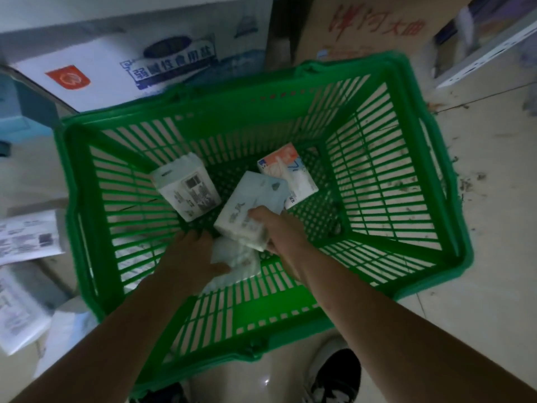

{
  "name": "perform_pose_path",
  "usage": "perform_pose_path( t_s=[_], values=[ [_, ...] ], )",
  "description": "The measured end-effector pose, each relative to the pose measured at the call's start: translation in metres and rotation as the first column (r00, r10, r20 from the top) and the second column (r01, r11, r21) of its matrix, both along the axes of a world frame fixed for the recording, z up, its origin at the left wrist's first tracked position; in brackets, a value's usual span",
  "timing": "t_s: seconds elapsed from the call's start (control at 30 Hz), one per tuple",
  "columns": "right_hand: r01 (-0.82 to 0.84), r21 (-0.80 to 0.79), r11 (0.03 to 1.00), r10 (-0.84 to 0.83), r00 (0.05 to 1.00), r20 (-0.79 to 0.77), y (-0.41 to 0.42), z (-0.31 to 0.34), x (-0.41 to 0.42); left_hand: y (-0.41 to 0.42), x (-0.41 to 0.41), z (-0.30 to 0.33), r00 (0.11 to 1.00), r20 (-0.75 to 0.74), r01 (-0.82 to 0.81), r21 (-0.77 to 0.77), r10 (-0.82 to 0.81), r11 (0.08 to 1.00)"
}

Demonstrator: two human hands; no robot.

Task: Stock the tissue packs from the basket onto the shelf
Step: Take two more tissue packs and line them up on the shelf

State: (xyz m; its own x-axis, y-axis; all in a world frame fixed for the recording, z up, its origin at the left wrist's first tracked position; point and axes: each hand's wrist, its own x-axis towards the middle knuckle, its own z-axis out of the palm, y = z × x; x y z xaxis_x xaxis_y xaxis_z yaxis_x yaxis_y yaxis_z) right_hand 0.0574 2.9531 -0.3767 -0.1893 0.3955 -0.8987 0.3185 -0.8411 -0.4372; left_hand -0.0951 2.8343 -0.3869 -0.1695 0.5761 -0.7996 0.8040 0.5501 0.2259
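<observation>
Deep in the green basket, your right hand clamps one pack, your left another; soft wrap could slip lifting past the rim.

White carton with blue print and a red badge at top left. Brown cardboard box with red characters beside it. Printed white packages at left. Black shoe on littered tile floor.

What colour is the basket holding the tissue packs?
Bright green, with slatted sides; the basket shows clearly in the head view.
</observation>
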Motion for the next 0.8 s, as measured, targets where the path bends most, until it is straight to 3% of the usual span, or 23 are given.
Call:
perform_pose_path(
  t_s=[0.2,0.3,0.47,0.6,0.8],
  values=[
    [-0.027,-0.062,0.998,0.029,0.999,0.032,0.022,0.012,0.032,-0.005,0.007,0.006,0.997,-0.016,0.081,-0.061,-0.082,0.995],
    [-0.089,-0.015,0.996,0.090,0.990,0.109,0.028,0.018,0.040,-0.008,0.011,0.007,0.982,0.140,-0.109,-0.136,0.128,0.985],
    [-0.204,-0.046,0.978,0.209,0.963,0.171,0.029,0.034,0.055,-0.025,0.026,0.014,0.916,0.240,-0.263,-0.241,0.320,0.934],
    [-0.226,-0.130,0.965,0.247,0.954,0.172,0.022,0.054,0.061,-0.044,0.033,0.023,0.772,0.302,-0.482,-0.295,0.559,0.825],
    [-0.225,-0.149,0.963,0.233,0.972,0.037,0.016,0.092,0.084,-0.051,0.034,0.089,0.411,0.404,-0.777,-0.313,0.817,0.546]
  ],
)
